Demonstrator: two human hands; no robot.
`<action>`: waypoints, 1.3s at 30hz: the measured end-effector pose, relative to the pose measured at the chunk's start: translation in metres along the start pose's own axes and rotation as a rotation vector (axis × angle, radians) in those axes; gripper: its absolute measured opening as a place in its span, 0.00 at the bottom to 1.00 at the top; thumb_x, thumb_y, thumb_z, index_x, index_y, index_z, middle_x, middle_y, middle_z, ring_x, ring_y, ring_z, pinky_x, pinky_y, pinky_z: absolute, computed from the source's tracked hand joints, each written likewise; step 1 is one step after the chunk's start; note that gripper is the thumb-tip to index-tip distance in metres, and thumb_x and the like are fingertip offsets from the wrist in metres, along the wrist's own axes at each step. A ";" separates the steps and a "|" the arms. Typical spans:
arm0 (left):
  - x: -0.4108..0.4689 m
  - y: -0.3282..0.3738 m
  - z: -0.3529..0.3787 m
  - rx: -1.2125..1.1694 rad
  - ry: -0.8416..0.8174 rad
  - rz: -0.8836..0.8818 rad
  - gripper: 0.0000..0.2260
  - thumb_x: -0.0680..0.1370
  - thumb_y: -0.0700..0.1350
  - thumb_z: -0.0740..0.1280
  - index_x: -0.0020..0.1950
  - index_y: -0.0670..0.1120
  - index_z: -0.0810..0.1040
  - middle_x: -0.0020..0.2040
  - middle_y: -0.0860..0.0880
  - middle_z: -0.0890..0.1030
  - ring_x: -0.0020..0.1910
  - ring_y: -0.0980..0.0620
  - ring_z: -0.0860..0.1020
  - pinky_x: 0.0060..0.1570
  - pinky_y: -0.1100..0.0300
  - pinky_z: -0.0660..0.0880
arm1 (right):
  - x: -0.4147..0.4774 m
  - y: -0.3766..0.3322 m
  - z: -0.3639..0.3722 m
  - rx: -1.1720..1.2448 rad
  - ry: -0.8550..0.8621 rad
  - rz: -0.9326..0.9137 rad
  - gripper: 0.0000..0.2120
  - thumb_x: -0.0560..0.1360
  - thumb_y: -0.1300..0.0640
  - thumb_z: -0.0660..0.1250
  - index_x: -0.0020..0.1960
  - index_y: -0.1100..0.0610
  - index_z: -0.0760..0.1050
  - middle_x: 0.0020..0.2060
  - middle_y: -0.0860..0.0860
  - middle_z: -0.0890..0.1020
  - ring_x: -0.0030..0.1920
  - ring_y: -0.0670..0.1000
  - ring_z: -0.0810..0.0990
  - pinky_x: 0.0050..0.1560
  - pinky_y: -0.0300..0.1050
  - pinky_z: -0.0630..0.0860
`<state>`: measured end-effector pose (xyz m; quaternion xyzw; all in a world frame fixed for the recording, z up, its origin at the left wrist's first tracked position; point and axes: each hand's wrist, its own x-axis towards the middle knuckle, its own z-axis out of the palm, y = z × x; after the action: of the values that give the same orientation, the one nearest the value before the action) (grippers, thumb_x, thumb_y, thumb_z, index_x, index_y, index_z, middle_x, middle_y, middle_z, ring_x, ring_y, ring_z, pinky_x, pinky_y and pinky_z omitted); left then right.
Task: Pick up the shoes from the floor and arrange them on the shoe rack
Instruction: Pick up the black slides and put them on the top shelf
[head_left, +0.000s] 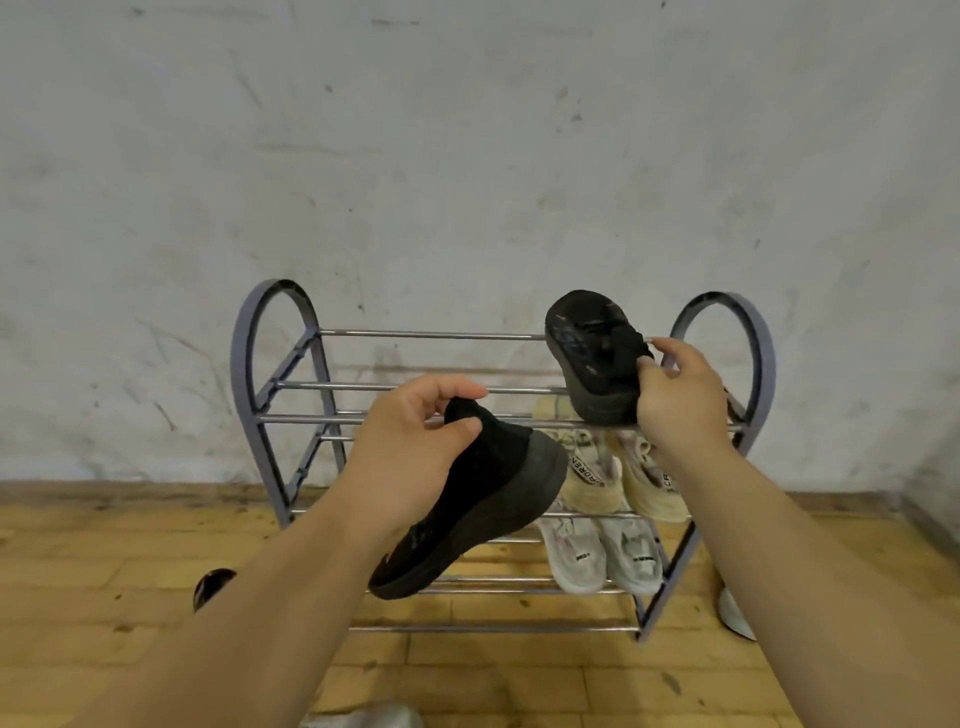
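Note:
A three-tier metal shoe rack (291, 387) stands against the wall. My left hand (410, 441) grips a black knit shoe (478, 509) by its collar, hanging toe-down in front of the rack's middle. My right hand (680, 400) holds the heel of a second black shoe (592, 358), which rests tilted on the top tier's right side. A beige pair (623, 478) sits on the middle tier at the right. Below it, a white pair (602, 556) occupies the bottom tier.
On the wooden floor, a dark shoe (210, 584) peeks out behind my left forearm. A light shoe (735, 613) lies right of the rack, and another pale one (363, 719) shows at the bottom edge. The rack's left half holds nothing.

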<state>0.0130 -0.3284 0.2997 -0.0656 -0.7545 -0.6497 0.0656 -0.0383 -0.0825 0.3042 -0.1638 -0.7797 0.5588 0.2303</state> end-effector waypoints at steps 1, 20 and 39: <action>0.001 -0.001 -0.001 0.016 -0.010 0.004 0.19 0.78 0.37 0.71 0.49 0.64 0.85 0.50 0.54 0.85 0.53 0.51 0.83 0.50 0.59 0.78 | 0.000 0.004 0.003 -0.105 -0.018 -0.038 0.18 0.84 0.53 0.61 0.72 0.51 0.72 0.48 0.43 0.81 0.54 0.53 0.82 0.53 0.50 0.76; -0.035 0.027 0.001 0.043 -0.212 0.136 0.10 0.80 0.37 0.70 0.54 0.53 0.82 0.44 0.51 0.86 0.45 0.54 0.85 0.44 0.67 0.79 | -0.103 -0.018 -0.042 -0.366 -0.943 -0.320 0.56 0.68 0.49 0.83 0.80 0.31 0.47 0.64 0.37 0.79 0.62 0.39 0.80 0.65 0.43 0.78; -0.008 0.006 0.067 0.380 -0.025 0.291 0.22 0.82 0.51 0.68 0.75 0.59 0.69 0.68 0.54 0.72 0.66 0.54 0.73 0.66 0.53 0.73 | -0.039 0.007 -0.071 0.134 0.001 -0.359 0.35 0.79 0.52 0.72 0.80 0.41 0.58 0.70 0.41 0.73 0.59 0.26 0.74 0.52 0.20 0.70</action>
<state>0.0209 -0.2617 0.2948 -0.1683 -0.8465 -0.4790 0.1603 0.0330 -0.0442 0.3098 -0.0068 -0.7573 0.5592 0.3372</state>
